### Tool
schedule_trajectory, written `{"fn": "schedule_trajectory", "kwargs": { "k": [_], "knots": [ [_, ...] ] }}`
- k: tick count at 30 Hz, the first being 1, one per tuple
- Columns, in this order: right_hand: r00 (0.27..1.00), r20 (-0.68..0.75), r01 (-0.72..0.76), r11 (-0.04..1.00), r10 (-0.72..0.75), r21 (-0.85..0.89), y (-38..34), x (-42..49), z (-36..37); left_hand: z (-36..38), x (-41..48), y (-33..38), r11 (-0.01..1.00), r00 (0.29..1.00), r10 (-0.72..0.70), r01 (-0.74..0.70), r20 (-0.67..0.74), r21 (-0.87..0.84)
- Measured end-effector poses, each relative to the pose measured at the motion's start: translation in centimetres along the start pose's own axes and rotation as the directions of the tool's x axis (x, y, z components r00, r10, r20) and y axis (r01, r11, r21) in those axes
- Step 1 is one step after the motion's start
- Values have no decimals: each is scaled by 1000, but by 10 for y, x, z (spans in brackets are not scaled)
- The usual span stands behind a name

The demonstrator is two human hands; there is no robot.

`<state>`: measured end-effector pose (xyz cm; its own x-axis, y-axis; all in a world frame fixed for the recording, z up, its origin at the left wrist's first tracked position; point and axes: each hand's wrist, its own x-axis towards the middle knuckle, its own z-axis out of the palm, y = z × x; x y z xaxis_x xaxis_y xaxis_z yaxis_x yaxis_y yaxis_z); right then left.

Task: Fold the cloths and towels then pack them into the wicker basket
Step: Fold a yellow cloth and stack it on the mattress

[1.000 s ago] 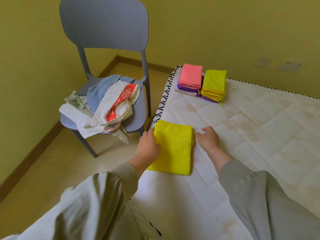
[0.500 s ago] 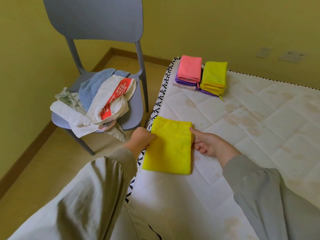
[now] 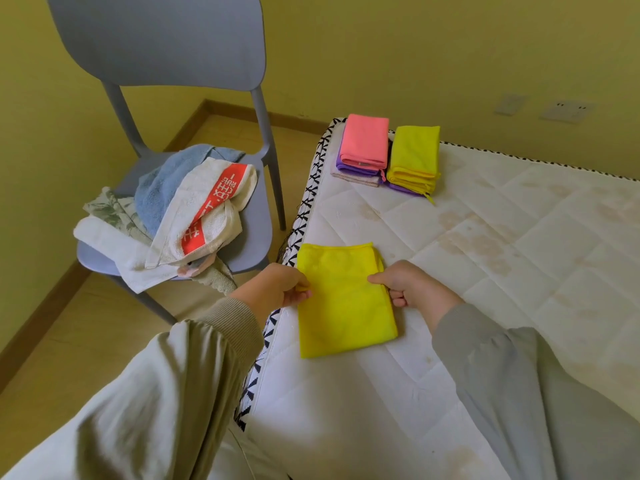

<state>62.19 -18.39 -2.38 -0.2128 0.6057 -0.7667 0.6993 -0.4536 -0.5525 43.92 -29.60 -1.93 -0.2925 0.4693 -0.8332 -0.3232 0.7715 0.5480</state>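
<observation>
Pinching left hem with curled left grip (image 3: 280,287), just right of plastic chair (image 3: 256,230) heaped with rumpled terry towels (image 3: 194,216); yellow microfibre cloth (image 3: 344,299) folded flat, rectangular, on quilted mattress (image 3: 485,271), pinched at right hem by right grip (image 3: 412,289), thumb on top. Farther back, neat pink-topped stack (image 3: 363,140) beside yellow stack (image 3: 414,150).

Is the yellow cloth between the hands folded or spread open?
Folded: the yellow cloth lies as a compact rectangle on the mattress, with doubled layers showing at its far right corner.
</observation>
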Motion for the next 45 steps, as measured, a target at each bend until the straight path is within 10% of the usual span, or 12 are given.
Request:
{"fn": "schedule_trajectory", "kwargs": {
  "k": [11, 21, 30, 37, 41, 45],
  "knots": [
    [1000, -20, -19, 996, 17, -87, -6, 14, -9, 12, 2, -2, 978, 1000, -9, 13, 19, -208],
    [999, 20, 18, 835, -35, 549, 1, 11, 2, 7, 12, -17, 957, 977, 197, -209, -78, -201],
    [980, 10, 145, 753, -197, 642, 15, 1, 10, 0, 12, -24, 881, 973, 226, -222, -39, -417],
    [992, 2, 84, 674, -126, 734, 21, 3, 10, -3, 12, -27, 945, 955, 218, -258, -204, -199],
    [981, -150, 171, 898, -120, 405, 27, 8, 12, 5, -2, -33, 920, 888, 391, -377, -241, 102],
    [940, -212, 319, 907, -267, 275, 30, -8, 17, 10, -11, -37, 886, 860, 457, -416, -227, 205]
  ]
}}
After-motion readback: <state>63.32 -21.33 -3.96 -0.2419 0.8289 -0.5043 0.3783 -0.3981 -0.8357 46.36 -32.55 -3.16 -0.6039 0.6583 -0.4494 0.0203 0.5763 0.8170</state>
